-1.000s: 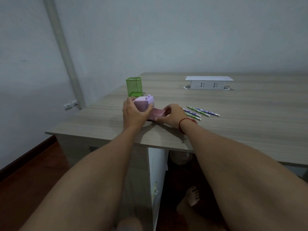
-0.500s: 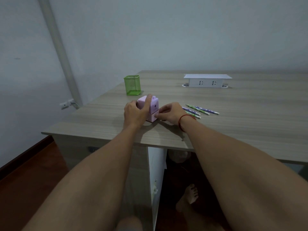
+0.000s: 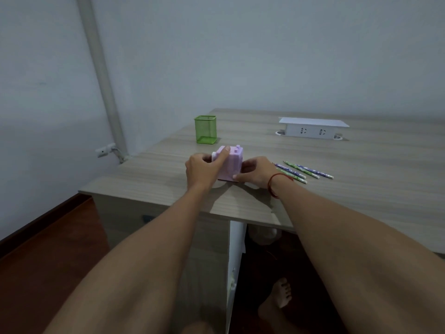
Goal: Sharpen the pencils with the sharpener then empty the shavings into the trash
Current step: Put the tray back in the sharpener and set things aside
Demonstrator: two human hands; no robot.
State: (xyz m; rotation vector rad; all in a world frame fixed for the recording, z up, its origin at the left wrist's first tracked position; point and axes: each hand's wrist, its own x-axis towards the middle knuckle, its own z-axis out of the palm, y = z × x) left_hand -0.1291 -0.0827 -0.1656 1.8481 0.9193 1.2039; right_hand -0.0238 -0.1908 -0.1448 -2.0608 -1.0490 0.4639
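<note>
The left hand [image 3: 201,170] grips the sharpener [image 3: 232,162] from its left side, thumb laid up over the top edge and fingers wrapped behind, out of sight. The right hand [image 3: 257,170] meets it from the other side: the thumb lies along the lower front corner and the curled fingers press the right face, so both hands hold the same small lilac box. A red cord [image 3: 273,185] circles the right wrist. Both forearms reach straight out over the near edge of the desk [image 3: 361,194], and the sharpener sits upright on the wood, close to that edge.

Just right of the right hand lie the pencils [image 3: 301,169], side by side and slanted, tips pointing away to the left, apart from the sharpener. Behind the sharpener, further along the desk, stands a green mesh cup [image 3: 206,129]. A white socket box [image 3: 313,128] sits well back on the right. A pipe [image 3: 103,75] runs up the wall on the left, and a bare foot [image 3: 281,294] shows beneath the desk.
</note>
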